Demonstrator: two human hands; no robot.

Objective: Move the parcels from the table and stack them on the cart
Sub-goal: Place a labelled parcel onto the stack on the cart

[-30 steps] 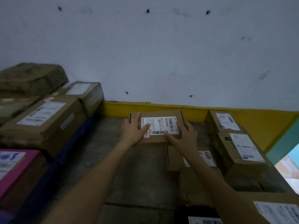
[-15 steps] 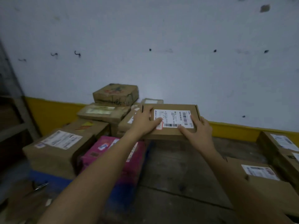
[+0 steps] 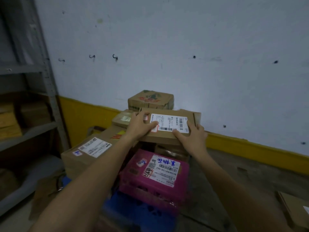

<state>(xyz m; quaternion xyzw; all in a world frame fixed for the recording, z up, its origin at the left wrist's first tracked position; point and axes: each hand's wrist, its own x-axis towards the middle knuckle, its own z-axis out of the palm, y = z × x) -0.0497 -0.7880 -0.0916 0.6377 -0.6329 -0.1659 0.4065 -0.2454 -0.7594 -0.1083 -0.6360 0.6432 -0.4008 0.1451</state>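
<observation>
Forearms [image 3: 93, 173]: both were bare along all their visible length.
Left hand [image 3: 140, 127]: was bare, nothing worn on it.
Right hand [image 3: 192, 139]: was bare likewise.

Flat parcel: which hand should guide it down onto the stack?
Right, probably. The right hand grips the flat parcel at its near corner, on the open side; the left hand grips the far-left edge, close over the stacked boxes.

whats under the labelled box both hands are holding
Below the held box sits a brown carton in shadow, with a pink parcel in front of it, nearer the camera. The box's underside is hidden, so whether it rests on anything cannot be told.
</observation>
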